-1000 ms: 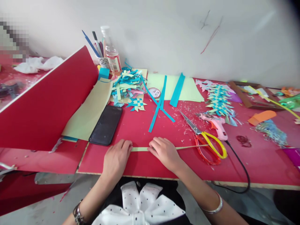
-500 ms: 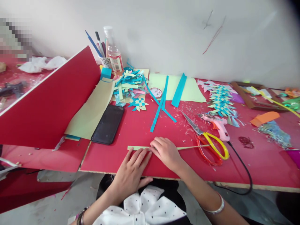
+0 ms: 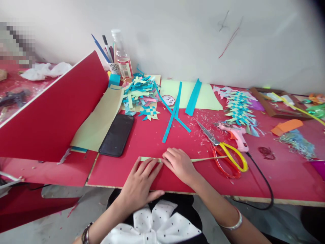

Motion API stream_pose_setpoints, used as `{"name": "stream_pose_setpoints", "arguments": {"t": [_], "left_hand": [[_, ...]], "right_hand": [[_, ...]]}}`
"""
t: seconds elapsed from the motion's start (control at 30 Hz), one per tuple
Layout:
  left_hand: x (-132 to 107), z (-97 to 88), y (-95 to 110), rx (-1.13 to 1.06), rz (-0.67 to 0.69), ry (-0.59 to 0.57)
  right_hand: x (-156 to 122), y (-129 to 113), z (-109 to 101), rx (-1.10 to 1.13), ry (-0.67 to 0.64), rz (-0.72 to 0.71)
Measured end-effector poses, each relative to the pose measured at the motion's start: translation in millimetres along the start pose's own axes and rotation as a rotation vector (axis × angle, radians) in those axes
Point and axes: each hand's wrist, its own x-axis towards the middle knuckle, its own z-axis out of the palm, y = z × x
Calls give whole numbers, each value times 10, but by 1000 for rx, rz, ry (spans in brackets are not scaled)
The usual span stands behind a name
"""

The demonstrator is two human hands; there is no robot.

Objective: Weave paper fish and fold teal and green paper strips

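Under both hands' fingertips: pale green paper strip [image 3: 203,159], flat on table.

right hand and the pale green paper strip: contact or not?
Touching. The head view shows the right hand pressed down on the paper strip, which runs out from under it on both sides.

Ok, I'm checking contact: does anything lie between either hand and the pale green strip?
Nothing visible does. The left hand lies flat with its fingertips on the pale green strip, and the right hand rests on it just beside. Farther right, the strip's thin end reaches the scissors handles.
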Motion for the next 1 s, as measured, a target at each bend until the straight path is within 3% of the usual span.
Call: {"name": "stream_pose_setpoints", "arguments": {"t": [0.17,0.27,0.67,1.0], "left_hand": [[145,-27,-161,-129,-220,95],[259,-31,-206,-142,-278,91],[324,-30,-237,-205,-305,75],[168,-106,-339,-194,-371,73]], "right_hand": [[-9,7,-10,25,13,-25],[-12,5,-12,28,23,-21],[0,9,5,36,10,-3],[5,13,-6,60,6,-4]]}}
